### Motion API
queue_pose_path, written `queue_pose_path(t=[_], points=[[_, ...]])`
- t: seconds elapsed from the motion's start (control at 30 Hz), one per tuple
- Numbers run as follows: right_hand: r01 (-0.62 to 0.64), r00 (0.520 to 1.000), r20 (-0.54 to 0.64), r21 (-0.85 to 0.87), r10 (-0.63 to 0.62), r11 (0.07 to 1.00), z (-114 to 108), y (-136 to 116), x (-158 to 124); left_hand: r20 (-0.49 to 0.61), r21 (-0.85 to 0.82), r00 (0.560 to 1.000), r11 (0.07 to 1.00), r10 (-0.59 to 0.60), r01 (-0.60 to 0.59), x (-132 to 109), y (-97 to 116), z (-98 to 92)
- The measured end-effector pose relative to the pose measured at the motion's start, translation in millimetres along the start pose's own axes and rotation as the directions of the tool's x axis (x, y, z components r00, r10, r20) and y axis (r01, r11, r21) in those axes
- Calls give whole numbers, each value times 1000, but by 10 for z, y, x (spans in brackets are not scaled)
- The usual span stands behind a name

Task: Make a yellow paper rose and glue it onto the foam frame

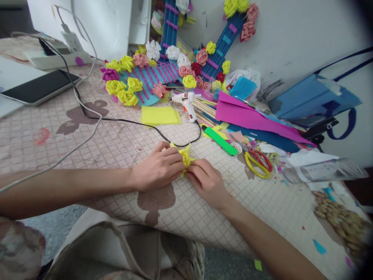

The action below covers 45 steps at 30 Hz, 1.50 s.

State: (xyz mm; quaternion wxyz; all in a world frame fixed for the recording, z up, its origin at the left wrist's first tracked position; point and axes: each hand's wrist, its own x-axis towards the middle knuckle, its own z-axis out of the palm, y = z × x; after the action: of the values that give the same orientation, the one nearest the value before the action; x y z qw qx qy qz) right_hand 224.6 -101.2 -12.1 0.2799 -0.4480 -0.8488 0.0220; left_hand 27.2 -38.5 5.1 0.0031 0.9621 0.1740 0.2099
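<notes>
Fingers of L hand (pixel 159 166) & R hand (pixel 208 182) pinched yellow flower (pixel 186 155) btwn them; blk cord (pixel 125 120) lay just beyond.

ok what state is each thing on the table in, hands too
left hand: holding flower
right hand: pinching flower
yellow paper flower: between both hands
glue gun: lying down, corded
phone: screen dark
power strip: plugs inserted
yellow paper: folded flat
scissors: lying down, opening unclear
clear bottle: on its side

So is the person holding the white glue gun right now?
No, the glue gun rests beyond the left hand and right hand, which both hold the yellow flower.
</notes>
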Motion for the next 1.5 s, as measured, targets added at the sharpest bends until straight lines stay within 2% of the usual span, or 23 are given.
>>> queue_pose_path(t=[0.4,0.63,0.8,0.93,1.17,1.33,1.5], points=[[21,1000,-4,-54,-21,998,25,-11,4,13,-64,998,996,-64,65,-1,25,6],[34,999,26,-97,-31,995,10,-17,22,22,-50,999,998,-49,50,-3,14,4],[-12,1000,-18,-31,12,999,13,-22,16,16,-42,998,997,-68,69,8,24,-10],[-12,1000,-25,-41,11,999,25,-18,13,30,-35,997,996,-75,76,12,30,-7],[16,1000,0,-71,-16,997,22,3,12,91,-141,989,982,-116,128,4,15,-1],[12,1000,16,-19,-12,1000,4,9,1,103,-174,987,975,-125,142,2,16,2],[-70,996,61,94,64,993,-28,0,-16,87,-180,988,973,-130,144,-2,1,6]])
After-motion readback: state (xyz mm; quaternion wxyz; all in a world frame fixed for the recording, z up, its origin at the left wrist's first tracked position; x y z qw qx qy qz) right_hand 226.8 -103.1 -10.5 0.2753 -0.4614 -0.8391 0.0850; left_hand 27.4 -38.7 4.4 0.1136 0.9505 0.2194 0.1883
